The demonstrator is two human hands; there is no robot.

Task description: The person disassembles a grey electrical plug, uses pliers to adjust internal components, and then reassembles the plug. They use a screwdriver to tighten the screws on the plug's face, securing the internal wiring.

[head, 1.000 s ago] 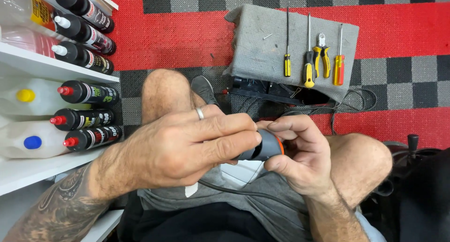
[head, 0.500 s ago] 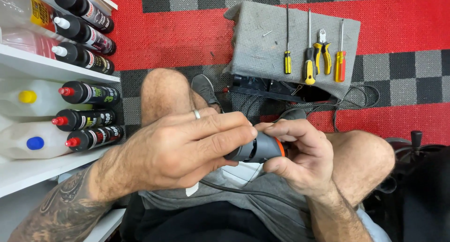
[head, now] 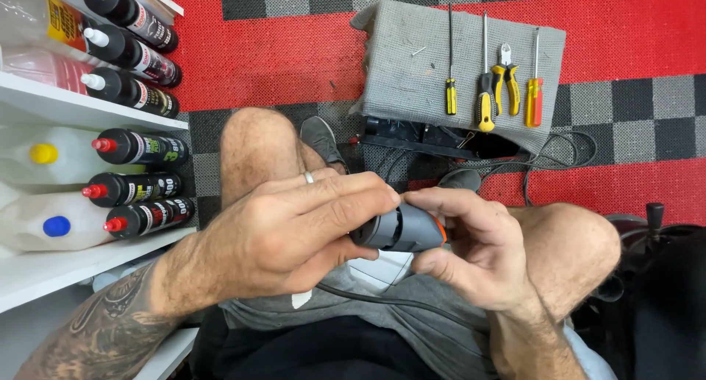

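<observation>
Grey tool, both hands on it

Grey tool body (head: 401, 228) sits mid-frame over the lap, long axis roughly horizontal, orange-trimmed end pointing right. Left hand (head: 294, 236) wrapped around its left end; right hand (head: 478, 251) pinching the right end.

grey tool (head: 401, 227): ends hidden by hands | bottle labels: blurred

Grey tool body (head: 397, 228) with an orange band, between the left hand (head: 294, 236) and right hand (head: 471, 251). Beyond them: grey cloth (head: 412, 78) bearing yellow-and-black screwdrivers (head: 485, 100) and an orange-handled one (head: 534, 100); red and grey-black checkered floor (head: 294, 49). Left of the left hand: black bottles (head: 140, 181), red-capped.
</observation>
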